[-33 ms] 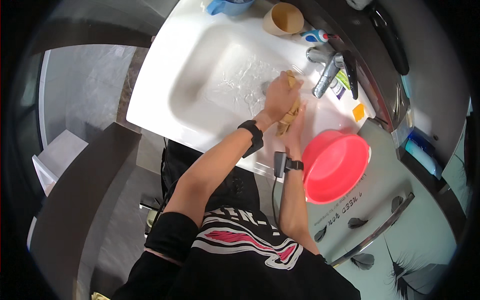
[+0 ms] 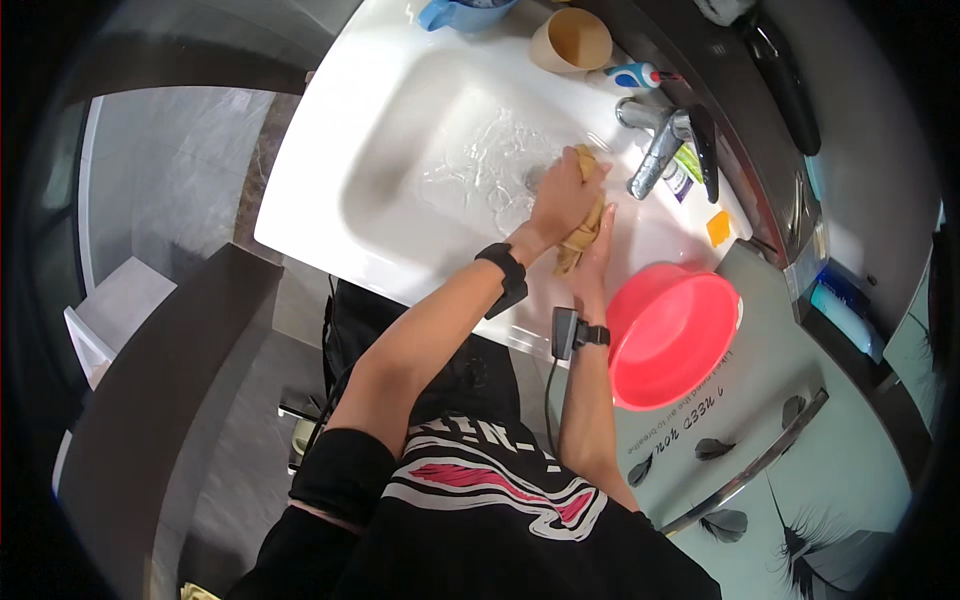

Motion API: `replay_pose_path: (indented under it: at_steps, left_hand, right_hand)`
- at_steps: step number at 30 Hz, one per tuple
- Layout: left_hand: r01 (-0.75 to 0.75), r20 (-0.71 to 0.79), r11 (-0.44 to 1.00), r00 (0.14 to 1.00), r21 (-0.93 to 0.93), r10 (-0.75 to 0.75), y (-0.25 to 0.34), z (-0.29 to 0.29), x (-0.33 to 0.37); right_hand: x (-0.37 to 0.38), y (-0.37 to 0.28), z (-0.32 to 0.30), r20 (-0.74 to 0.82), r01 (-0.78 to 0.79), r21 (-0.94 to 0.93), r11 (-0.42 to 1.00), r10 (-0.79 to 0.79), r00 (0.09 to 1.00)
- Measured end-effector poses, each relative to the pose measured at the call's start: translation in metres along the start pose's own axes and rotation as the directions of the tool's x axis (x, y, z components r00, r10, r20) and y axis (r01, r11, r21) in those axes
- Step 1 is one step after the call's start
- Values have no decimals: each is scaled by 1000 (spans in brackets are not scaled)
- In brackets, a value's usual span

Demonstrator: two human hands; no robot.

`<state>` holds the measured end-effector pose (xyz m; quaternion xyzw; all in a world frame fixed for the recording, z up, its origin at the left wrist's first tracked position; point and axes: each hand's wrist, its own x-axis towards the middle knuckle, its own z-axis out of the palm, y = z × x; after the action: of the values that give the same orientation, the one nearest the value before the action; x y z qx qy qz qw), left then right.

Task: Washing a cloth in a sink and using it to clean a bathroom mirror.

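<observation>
A wet tan cloth (image 2: 578,243), bunched into a long roll, is between my hands over the right side of the white sink. My left hand (image 2: 562,203) is closed over its upper part, knuckles up. From the right, my right hand (image 2: 597,250) presses its palm and fingers along the lower part. Some of the cloth is hidden under the left hand's fingers. Shallow rippling water (image 2: 485,165) lies in the basin, beside the left hand. The drain (image 2: 537,178) is partly covered by that hand. Both wrists wear black straps.
A chrome faucet (image 2: 655,160) stands right of my hands. Close to my right wrist, a pink basin (image 2: 670,335) rests at the sink's right end. Along the back rim are a blue cup (image 2: 465,14), a beige cup (image 2: 570,42), a toothpaste tube (image 2: 632,75) and an orange piece (image 2: 718,228).
My hands and the cloth keep nearly the same place and grip. The water's ripples look slightly different.
</observation>
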<state>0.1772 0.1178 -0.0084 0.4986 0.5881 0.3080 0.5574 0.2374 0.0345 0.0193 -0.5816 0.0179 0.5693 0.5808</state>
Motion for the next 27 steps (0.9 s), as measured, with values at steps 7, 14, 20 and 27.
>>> replay_pose_path:
  at_steps: [7, 14, 20, 27]
  left_hand:
    - [34, 360, 995, 933, -99, 4, -4, -24, 2]
    - [233, 434, 899, 899, -371, -54, -9, -9, -10]
    - [89, 267, 961, 964, -262, -16, -21, -1, -2]
    - [-61, 215, 998, 975, 28, 54, -24, -1, 0]
  right_hand:
    - [-4, -8, -15, -114, -150, 6, 989, 150, 982]
    - [10, 9, -64, 312, -352, 321, 879, 253, 916]
    - [20, 8, -65, 209, -253, 107, 962, 227, 951]
    - [-2, -8, -19, 46, -1, -267, 964, 13, 999]
